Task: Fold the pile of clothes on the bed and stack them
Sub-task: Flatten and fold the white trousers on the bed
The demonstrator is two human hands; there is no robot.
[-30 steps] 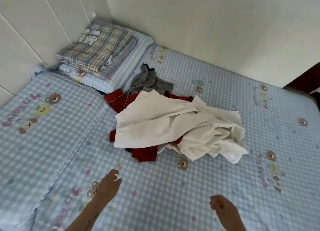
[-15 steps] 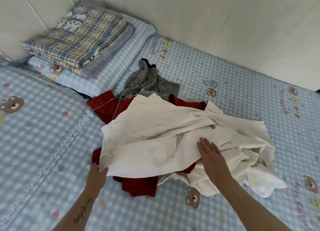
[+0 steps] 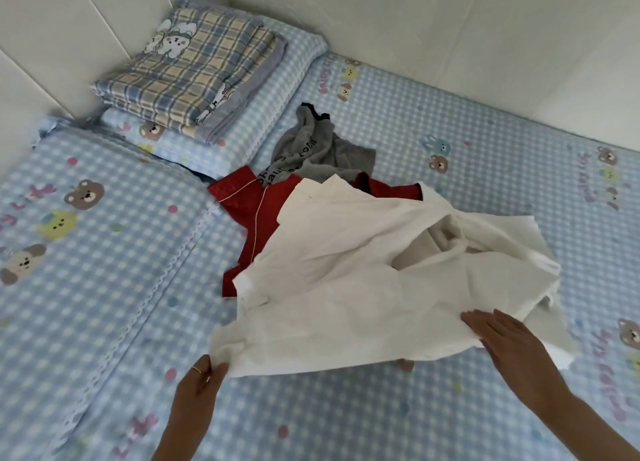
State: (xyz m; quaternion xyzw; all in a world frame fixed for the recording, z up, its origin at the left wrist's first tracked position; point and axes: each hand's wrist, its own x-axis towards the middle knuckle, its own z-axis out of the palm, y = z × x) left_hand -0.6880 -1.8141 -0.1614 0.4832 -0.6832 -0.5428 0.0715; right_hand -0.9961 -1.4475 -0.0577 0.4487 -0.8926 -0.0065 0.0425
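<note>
— Clothes first: where does the pile sit on the bed (image 3: 450,121)?

— Roughly mid-mattress, a little toward the head end. A white garment (image 3: 363,287) lies on top, crumpled and spread toward the near edge. A red garment (image 3: 256,214) with thin white piping shows from under its far-left side, and a grey garment (image 3: 311,152) with dark lettering lies just beyond the red one, overlapping it.

— And the hands?

— The left hand (image 3: 199,388) is at the white garment's near-left corner, fingers pinched closed on that corner of cloth. There is a ring on one finger. The right hand (image 3: 509,343) lies on the garment's near-right part, palm down, fingers extended and together. The fingertips sit on top of the fabric; whether the thumb hooks under the edge is something I cannot tell.

— Is the white piece flat?

— No. Its near edge is stretched between the two hands, while the far-right part is bunched into deep folds.

— Anything else on the bed?

— A folded plaid blanket (image 3: 187,76) rests on a pillow (image 3: 277,93) in the far-left corner, against the white wall panels (image 3: 415,20). A second checked pad or pillow (image 3: 86,235), printed with bears, runs along the left edge, its scalloped trim next to the red garment. The sheet is blue-and-white check with small cartoon animals.
</note>
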